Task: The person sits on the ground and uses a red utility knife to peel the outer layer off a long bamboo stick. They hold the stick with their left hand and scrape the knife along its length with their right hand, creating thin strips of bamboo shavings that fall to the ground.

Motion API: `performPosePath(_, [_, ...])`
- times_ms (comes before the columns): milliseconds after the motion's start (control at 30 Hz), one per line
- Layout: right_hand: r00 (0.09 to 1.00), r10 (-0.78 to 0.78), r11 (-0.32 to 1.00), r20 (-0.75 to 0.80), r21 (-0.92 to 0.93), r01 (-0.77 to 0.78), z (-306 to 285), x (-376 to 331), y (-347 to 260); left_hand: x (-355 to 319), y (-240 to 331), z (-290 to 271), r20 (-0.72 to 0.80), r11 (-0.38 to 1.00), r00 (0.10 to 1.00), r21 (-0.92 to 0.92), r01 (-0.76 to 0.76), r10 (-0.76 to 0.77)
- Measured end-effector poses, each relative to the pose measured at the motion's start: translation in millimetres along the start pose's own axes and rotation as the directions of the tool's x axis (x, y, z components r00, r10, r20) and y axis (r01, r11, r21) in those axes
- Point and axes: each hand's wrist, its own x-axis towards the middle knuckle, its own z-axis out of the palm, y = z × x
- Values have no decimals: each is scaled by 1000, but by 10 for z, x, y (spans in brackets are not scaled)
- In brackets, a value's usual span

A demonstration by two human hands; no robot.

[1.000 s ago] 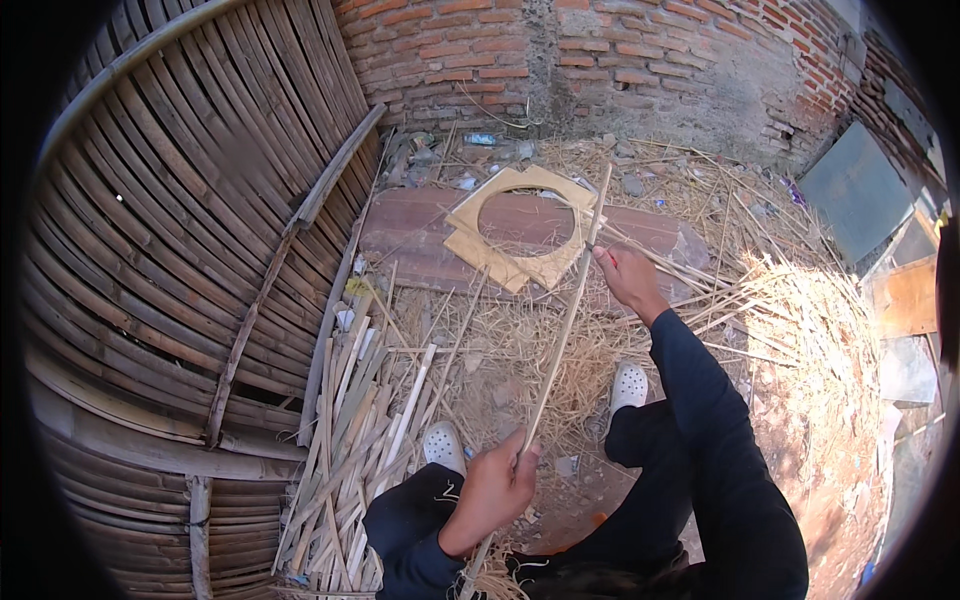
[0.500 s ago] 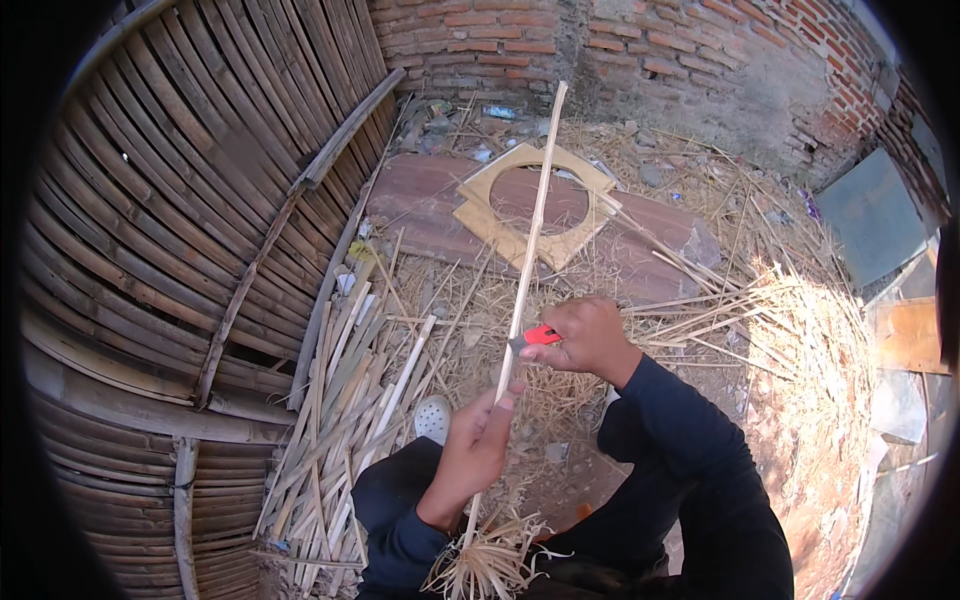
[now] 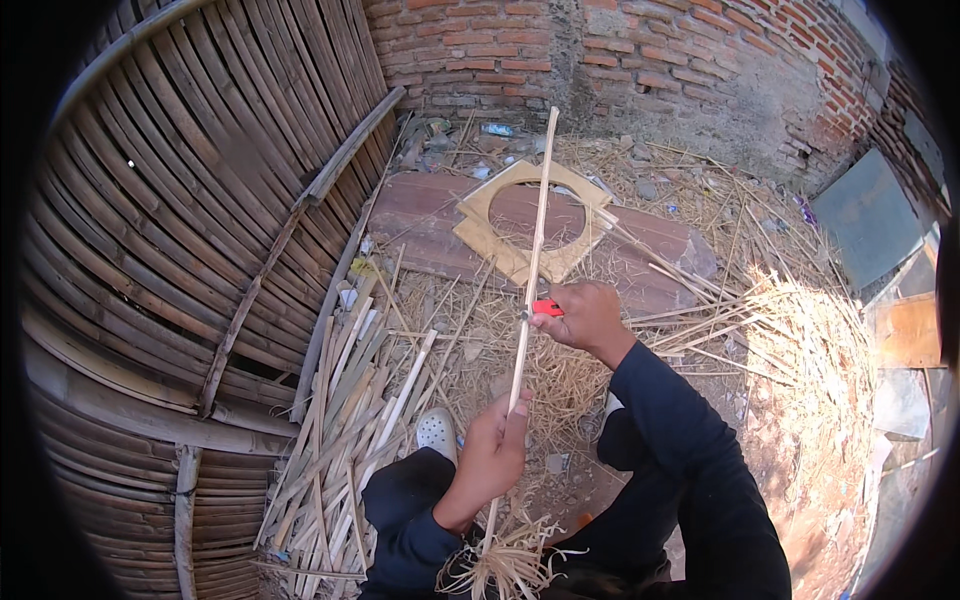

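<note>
Gripping the long pale bamboo strip (image 3: 530, 270) near its lower end, the left hand (image 3: 492, 455) was clenched around it. Right hand (image 3: 585, 315) grasped a red-handled knife (image 3: 546, 307) pressed against the strip higher up. Strip's top crossed the square wooden frame with a round hole (image 3: 530, 220); frayed shavings (image 3: 500, 565) hung at its base.
</note>
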Motion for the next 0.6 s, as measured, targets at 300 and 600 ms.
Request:
performPosePath(300, [995,56,992,-79,-110,-64,163,-39,824,0,5,141,58,997,998,80,9,-14])
performPosePath(600, [950,281,942,-139,-149,-300,36,-182,1134,212,-36,366,134,989,987,108,-102,88])
